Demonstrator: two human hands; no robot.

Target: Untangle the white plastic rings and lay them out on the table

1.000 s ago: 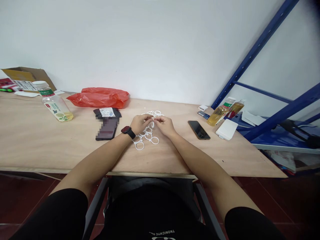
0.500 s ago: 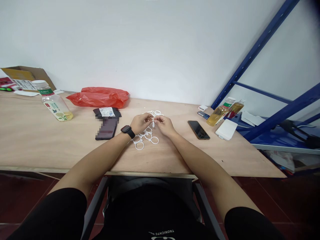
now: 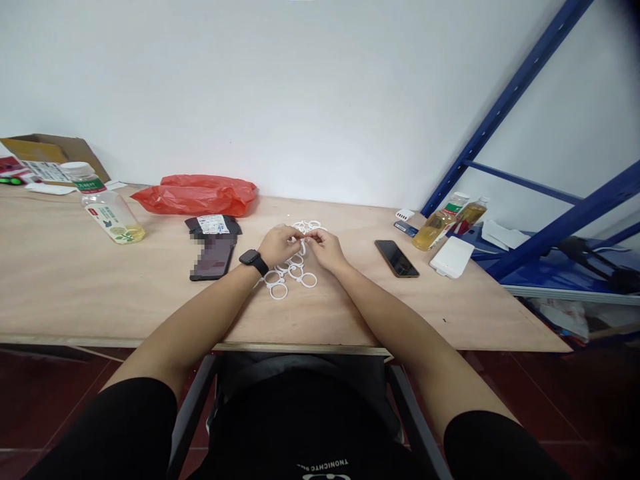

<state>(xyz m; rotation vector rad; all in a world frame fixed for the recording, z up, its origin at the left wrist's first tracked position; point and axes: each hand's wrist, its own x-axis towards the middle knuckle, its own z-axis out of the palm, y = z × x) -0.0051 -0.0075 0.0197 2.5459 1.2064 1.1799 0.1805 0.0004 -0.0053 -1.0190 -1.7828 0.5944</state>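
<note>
Mid-frame, left hand [image 3: 277, 245] and right hand [image 3: 327, 250] pinch a slim white plastic ring [image 3: 303, 249], seemingly unfinished; joined white plastic rings [image 3: 299, 278] lie below.

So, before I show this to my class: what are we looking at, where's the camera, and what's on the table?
No machine here: these are a person's bare hands. The camera is worn on the head, looking forward and down, so both arms reach in from below. The left hand, with a black smartwatch on its wrist, and the right hand meet at a small white piece, partly hidden by the fingers. White rings lie around and beneath them on the wooden table. Farther left are a red plastic bag and a nearly empty drink bottle; to the right, a smartphone.
</note>
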